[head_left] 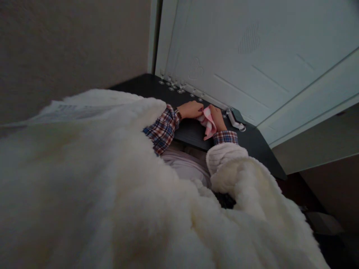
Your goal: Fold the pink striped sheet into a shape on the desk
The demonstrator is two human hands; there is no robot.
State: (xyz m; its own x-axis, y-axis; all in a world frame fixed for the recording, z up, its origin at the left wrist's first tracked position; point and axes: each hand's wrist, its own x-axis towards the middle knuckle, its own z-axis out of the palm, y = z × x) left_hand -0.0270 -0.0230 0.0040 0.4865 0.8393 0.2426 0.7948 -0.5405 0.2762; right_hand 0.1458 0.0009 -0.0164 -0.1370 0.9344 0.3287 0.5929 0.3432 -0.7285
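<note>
My left hand [192,110] and my right hand [217,117] meet over a dark table [252,140]. Both are closed on a pink-and-white cloth [208,125] that hangs folded between them, its lower end resting on the tabletop. My left wrist carries a watch, and plaid cuffs show under thick white fleece sleeves [241,172]. The fleece fills most of the view and hides my forearms.
A row of small clear glass pieces [171,85] lines the table's far edge against a pale panelled door [252,56]. A small white and dark object [237,119] lies just right of my right hand. A beige wall stands to the left.
</note>
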